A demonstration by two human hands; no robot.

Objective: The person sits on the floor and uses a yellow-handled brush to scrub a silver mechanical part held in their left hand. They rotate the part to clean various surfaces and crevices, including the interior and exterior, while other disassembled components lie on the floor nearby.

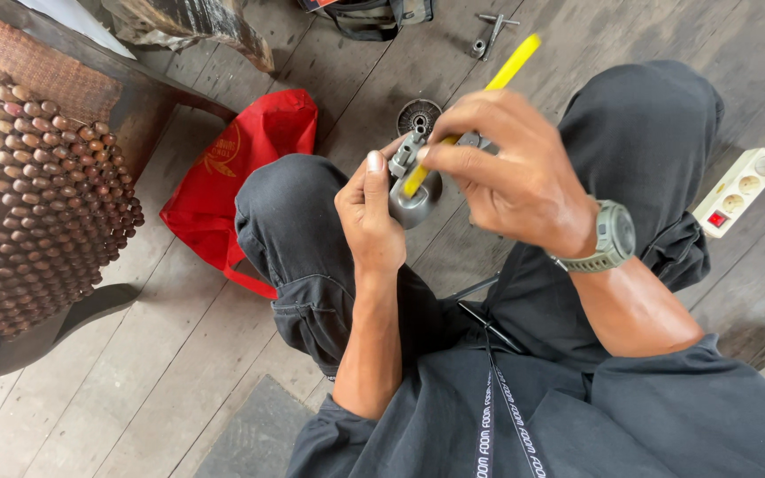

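My left hand (367, 219) grips a small grey metal part (415, 204) with a rounded body and a bracket-like top, held up between my knees. My right hand (511, 173) holds a yellow-handled tool (513, 64) whose tip meets the top of the metal part. A grey watch (614, 237) sits on my right wrist. I sit with both knees raised in dark trousers.
A round metal disc (419, 115) lies on the wooden plank floor beyond the hands. A red bag (239, 168) lies at left beside a beaded seat cover (28, 195). A white power strip (737, 188) is at right. Small metal tools (492, 34) lie at the top.
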